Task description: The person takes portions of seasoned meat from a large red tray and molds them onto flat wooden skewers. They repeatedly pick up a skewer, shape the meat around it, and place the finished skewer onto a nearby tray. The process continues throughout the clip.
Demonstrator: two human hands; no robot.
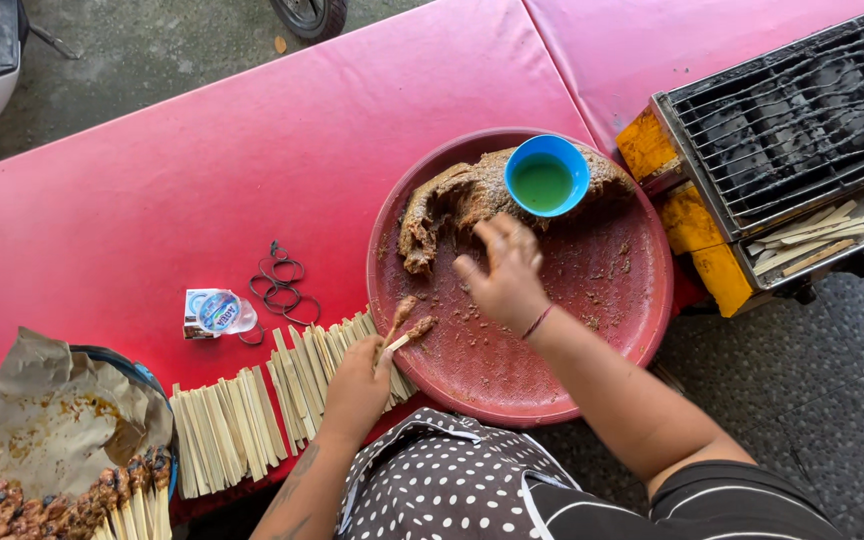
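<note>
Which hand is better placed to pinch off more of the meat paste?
Right. The right hand is over the red tray, fingers beside the meat paste. The left hand is at the tray's edge holding two sticks.

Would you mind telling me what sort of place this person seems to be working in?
Probably an outdoor street-food stall making skewers. A charcoal grill stands at the edge of a red-covered table, bamboo sticks lie in rows, and the right hand works a meat mixture on a round tray.
</note>
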